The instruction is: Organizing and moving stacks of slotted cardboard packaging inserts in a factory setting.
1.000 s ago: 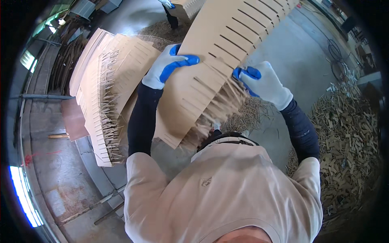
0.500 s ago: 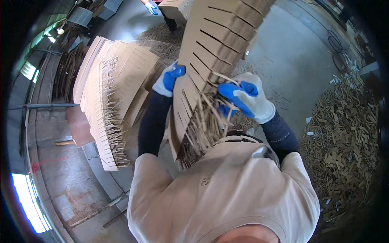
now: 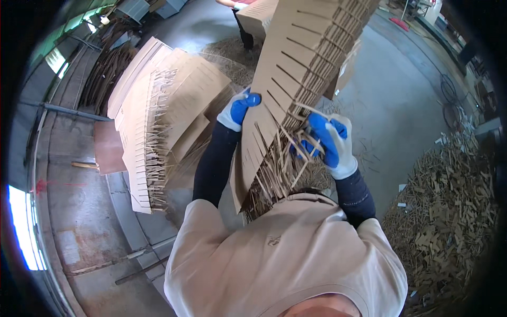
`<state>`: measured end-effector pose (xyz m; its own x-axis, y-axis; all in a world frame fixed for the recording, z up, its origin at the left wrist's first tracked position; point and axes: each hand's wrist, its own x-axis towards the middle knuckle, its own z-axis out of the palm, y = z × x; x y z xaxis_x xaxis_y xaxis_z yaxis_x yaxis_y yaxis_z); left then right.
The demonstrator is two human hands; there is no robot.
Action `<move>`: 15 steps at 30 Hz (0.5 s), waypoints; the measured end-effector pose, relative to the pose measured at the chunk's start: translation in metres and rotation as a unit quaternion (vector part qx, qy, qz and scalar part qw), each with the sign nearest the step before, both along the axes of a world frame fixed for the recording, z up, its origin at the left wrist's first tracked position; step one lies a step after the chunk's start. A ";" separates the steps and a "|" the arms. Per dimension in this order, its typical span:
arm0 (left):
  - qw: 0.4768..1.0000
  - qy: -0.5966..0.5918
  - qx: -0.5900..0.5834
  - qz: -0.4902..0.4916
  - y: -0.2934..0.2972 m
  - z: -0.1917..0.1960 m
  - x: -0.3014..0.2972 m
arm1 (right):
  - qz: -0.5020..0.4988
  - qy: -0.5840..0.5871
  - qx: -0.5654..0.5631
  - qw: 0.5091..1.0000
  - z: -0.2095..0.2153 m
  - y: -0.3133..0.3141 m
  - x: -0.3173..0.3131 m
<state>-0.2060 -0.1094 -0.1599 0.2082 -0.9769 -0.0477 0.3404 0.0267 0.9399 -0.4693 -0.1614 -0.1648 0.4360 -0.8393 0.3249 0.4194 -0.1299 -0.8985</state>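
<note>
A tall stack of slotted cardboard sheets [image 3: 274, 74] leans upright in front of me, with a row of dark slits across its face. My left hand [image 3: 238, 111], in a blue-and-white glove, is closed on the stack's left edge. On the other side, my gloved right hand [image 3: 334, 141] has its fingers curled around thin cardboard strips [image 3: 311, 143] at the slotted edge. Below it, bent and torn strips [image 3: 272, 171] fan out from the stack toward my body. The undersides of the right fingers are partly hidden by strips.
A second cardboard stack [image 3: 185, 90] with frayed strips stands to the left. Cardboard scraps [image 3: 449, 211] are heaped on the floor at right. Another person [image 3: 243, 26] is at the far side by a cardboard stack [image 3: 256, 18]. A coiled cable [image 3: 449, 92] lies far right.
My right hand has moved slightly down and outward along the slotted edge with strips in its fingers. The left hand keeps its hold on the stack. The whole view has shifted a little.
</note>
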 end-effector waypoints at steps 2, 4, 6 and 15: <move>1.000 -0.005 0.002 0.016 0.005 0.006 0.017 | 0.011 0.126 -0.078 0.989 0.005 -0.016 -0.008; 0.996 -0.084 0.029 0.020 0.009 0.033 0.011 | 0.151 0.228 0.004 0.962 0.032 -0.040 -0.026; 0.989 -0.136 0.055 -0.003 0.015 0.036 0.018 | 0.203 0.268 0.032 0.941 0.060 -0.035 -0.032; 0.988 -0.103 0.039 0.111 0.022 0.006 0.061 | 0.017 0.012 0.088 0.996 0.000 -0.072 -0.117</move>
<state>-0.1446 -0.0871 -0.1536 0.4297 -0.9013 -0.0546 0.1362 0.0049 0.9907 -0.5866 -0.2336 -0.1649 0.4712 -0.8667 0.1636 0.3994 0.0443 -0.9157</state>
